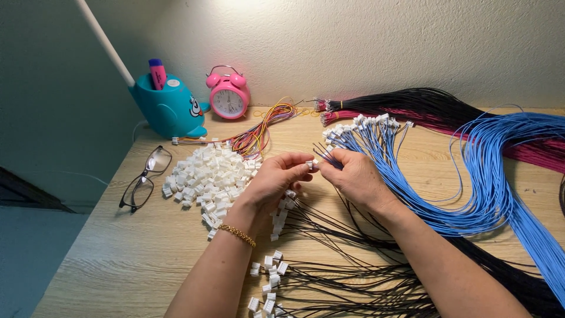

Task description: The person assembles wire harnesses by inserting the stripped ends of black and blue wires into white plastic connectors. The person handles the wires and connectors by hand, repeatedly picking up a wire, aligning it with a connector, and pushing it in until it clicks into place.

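White plastic connector sits pinched in your left hand fingertips above the wooden desk, steadied so your right hand, closed on a black wire, can meet it, the loose connector pile within reach.

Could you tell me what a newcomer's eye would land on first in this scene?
Probably the sweep of blue wires curving across the right of the wooden table. Next, mid-table, the left hand and right hand meeting at a small white connector, and the pink alarm clock by the wall.
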